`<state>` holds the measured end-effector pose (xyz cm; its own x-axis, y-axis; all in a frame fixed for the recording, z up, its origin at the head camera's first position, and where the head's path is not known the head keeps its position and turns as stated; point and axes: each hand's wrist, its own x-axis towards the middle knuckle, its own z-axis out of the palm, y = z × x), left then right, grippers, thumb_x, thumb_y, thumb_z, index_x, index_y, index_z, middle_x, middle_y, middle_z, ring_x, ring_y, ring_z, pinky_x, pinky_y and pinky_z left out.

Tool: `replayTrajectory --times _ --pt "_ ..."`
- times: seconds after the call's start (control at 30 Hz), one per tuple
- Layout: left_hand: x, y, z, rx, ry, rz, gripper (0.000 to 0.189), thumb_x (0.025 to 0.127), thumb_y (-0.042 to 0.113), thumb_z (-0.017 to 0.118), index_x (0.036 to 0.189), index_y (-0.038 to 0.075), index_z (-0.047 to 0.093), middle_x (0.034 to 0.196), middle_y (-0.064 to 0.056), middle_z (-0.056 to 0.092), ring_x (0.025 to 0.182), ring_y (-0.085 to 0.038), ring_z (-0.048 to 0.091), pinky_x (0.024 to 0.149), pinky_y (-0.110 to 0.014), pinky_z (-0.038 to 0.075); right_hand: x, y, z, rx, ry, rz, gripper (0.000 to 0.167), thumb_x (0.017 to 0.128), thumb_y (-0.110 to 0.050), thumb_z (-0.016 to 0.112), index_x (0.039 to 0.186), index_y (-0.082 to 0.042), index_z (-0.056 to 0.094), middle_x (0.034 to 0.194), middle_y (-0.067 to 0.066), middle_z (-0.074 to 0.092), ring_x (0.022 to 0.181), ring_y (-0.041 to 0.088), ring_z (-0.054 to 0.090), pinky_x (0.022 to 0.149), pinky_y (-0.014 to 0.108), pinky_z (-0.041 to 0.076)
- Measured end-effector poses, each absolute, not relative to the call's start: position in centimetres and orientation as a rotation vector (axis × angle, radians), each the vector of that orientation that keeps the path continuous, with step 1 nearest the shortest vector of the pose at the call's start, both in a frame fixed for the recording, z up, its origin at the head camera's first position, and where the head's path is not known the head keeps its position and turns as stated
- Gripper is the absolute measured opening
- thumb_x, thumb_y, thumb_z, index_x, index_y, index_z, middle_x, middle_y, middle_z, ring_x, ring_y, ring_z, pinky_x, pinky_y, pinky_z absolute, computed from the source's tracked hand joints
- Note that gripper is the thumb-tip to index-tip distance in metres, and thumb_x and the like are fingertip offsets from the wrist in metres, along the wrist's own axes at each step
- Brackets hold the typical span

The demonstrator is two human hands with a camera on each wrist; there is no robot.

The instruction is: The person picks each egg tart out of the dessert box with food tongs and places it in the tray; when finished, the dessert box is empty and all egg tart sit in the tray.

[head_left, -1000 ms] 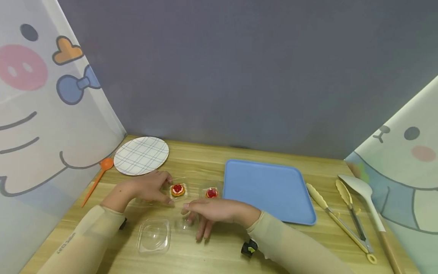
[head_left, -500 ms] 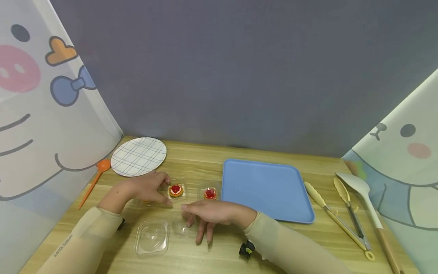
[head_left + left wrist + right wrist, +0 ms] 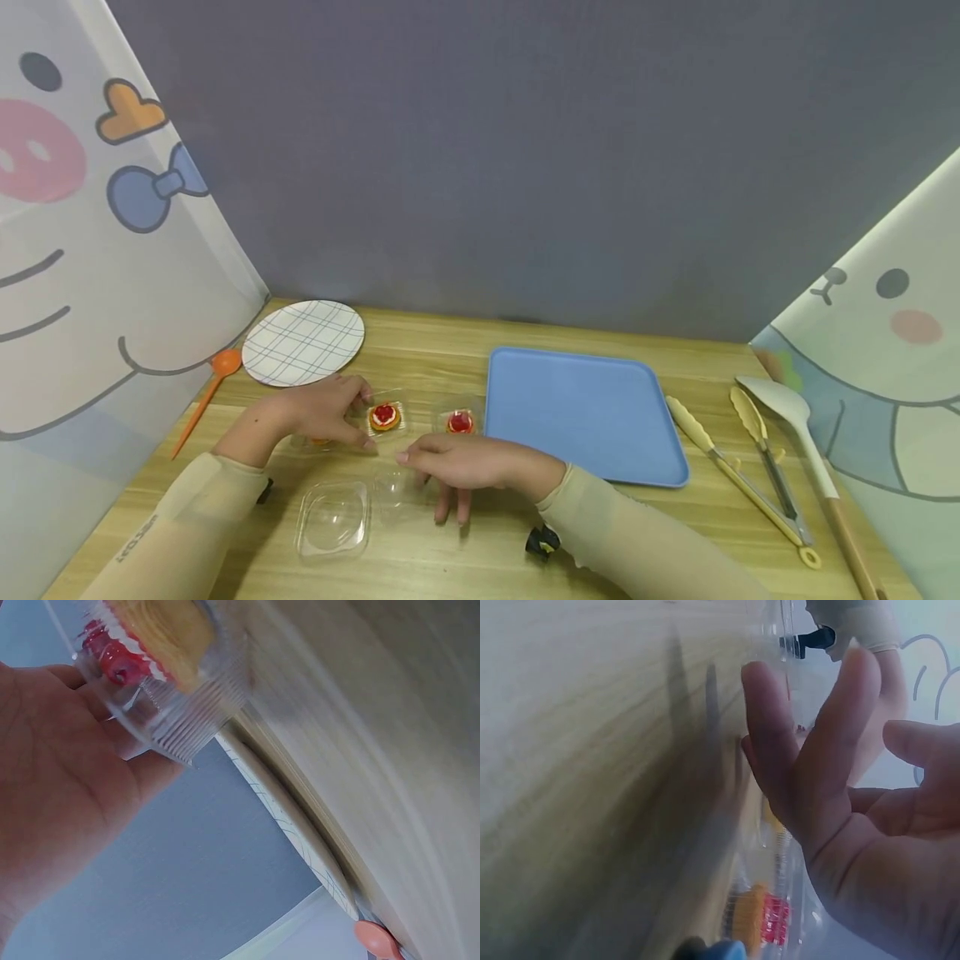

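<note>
Indoors, wooden table (image 3: 450, 567), grey wall (image 3: 525, 167), left hand (image 3: 322, 412) gripping tart cup (image 3: 385, 417), right hand (image 3: 457, 462) open

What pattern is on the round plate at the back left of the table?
The round plate is white with a thin blue-grey plaid grid of crossing lines. The head view shows it best.

head cam high, wrist cams low, both near tart cups (image 3: 385, 417)

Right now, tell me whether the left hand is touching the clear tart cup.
Touching. The left wrist view shows the left hand with its fingers against the ribbed wall of the clear tart cup.
</note>
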<state>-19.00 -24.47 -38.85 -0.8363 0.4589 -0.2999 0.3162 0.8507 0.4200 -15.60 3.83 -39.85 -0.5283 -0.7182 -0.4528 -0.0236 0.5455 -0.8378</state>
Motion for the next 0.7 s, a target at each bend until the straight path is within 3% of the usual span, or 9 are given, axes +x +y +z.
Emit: replayTrajectory --times 0.1,0.3,0.7 --pt "-19.1 -24.5 -38.9 0.579 2.633 0.502 0.073 0.08 0.054 0.088 0.128 0.007 0.059 0.118 -0.006 0.065 0.108 -0.018 0.058 0.093 -0.039 0.053 -15.5 3.9 -39.6 -0.611 1.999 -0.982 0.055 0.11 -0.056 0.05 0.145 -0.014 0.058 0.107 0.0 0.074 0.062 0.038 0.076 0.055 0.047 0.064" --pt "-19.1 -24.5 -38.9 0.566 2.626 0.503 0.072 0.079 0.054 0.089 0.127 0.009 0.059 0.117 -0.004 0.064 0.107 -0.018 0.057 0.092 -0.039 0.052 -15.4 4.1 -39.4 -0.643 2.081 -0.908 0.072 0.108 -0.051 0.057 0.161 -0.004 0.042 0.094 0.002 0.076 0.059 0.031 0.075 0.051 0.047 0.063" --pt "-19.0 -24.4 -38.5 0.558 2.619 0.504 0.075 0.08 0.053 0.089 0.13 0.007 0.058 0.12 -0.006 0.064 0.112 -0.021 0.058 0.096 -0.042 0.053 -14.9 4.7 -37.7 -0.702 2.236 -0.746 0.071 0.108 -0.05 0.058 0.161 -0.006 0.043 0.083 -0.002 0.074 0.05 0.019 0.07 0.053 0.044 0.064"
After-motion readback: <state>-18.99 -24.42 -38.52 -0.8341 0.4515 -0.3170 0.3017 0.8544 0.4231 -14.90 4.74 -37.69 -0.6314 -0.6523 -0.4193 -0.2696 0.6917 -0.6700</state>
